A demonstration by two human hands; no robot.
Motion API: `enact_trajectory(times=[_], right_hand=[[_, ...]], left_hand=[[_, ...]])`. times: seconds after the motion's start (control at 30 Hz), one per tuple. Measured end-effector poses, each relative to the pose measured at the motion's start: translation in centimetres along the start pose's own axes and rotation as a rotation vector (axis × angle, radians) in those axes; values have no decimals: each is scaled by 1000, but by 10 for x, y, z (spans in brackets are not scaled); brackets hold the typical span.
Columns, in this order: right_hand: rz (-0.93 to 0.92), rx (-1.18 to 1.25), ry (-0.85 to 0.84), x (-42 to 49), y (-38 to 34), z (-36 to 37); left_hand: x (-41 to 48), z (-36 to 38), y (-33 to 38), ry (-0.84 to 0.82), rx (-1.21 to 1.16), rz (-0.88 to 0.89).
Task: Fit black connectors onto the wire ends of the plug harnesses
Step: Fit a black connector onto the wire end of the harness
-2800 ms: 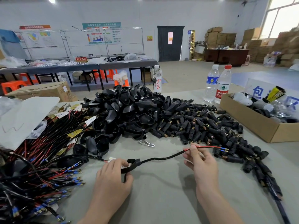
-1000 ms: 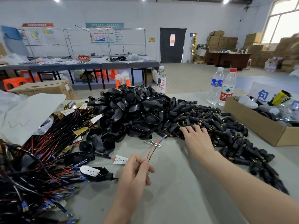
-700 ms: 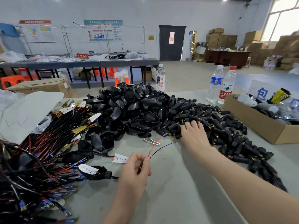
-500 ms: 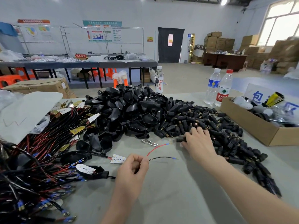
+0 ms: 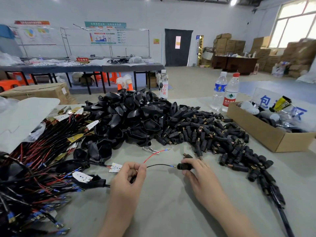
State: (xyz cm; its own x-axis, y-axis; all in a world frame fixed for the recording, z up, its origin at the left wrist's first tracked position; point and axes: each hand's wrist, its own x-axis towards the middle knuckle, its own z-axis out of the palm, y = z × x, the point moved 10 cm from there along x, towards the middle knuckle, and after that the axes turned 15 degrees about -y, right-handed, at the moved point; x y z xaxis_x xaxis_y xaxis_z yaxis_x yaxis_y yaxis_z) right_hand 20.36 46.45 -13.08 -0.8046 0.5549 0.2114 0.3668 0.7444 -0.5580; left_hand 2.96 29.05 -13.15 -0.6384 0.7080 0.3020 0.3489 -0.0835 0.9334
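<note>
- The left hand (image 5: 127, 178) has its fingers (image 5: 141, 169) curled tight, thumb and forefinger pinching a plug harness (image 5: 98, 183) at the spot where its two thin wires split.
- From that pinch the black wire (image 5: 159, 165) runs rightward just above the surface (image 5: 171, 207), and the red wire (image 5: 153, 154) angles up and away.
- The right hand (image 5: 203, 178) grips a black connector (image 5: 184, 166) in bent fingertips, its open end facing the black wire's blue-tipped end (the two look almost touching, not yet joined).
- A second small piece shows just above the right fingers; whether it is held cannot be told.
- The loose pile of connectors (image 5: 210, 134) lies beyond the right hand, next to a heap of black plug shells (image 5: 133, 117).
- More harnesses (image 5: 39, 161) are bundled at the left.
</note>
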Motion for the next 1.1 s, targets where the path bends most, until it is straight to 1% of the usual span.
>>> enact_trajectory(times=[0.2,0.5,0.93,1.1], right_hand=[[3,-18,-67,-2,1,8],[39,-7,-60,-4,4,2],[-30,48,-95,-4,-3,2],[-19,39,-78,-5,-2,1]], left_hand=[[2,0,-1,14,26,-1],[1,2,-2,-7,43,-11],[4,-3,-9,14,90,-23],[4,2,-5,-23,56,-13]])
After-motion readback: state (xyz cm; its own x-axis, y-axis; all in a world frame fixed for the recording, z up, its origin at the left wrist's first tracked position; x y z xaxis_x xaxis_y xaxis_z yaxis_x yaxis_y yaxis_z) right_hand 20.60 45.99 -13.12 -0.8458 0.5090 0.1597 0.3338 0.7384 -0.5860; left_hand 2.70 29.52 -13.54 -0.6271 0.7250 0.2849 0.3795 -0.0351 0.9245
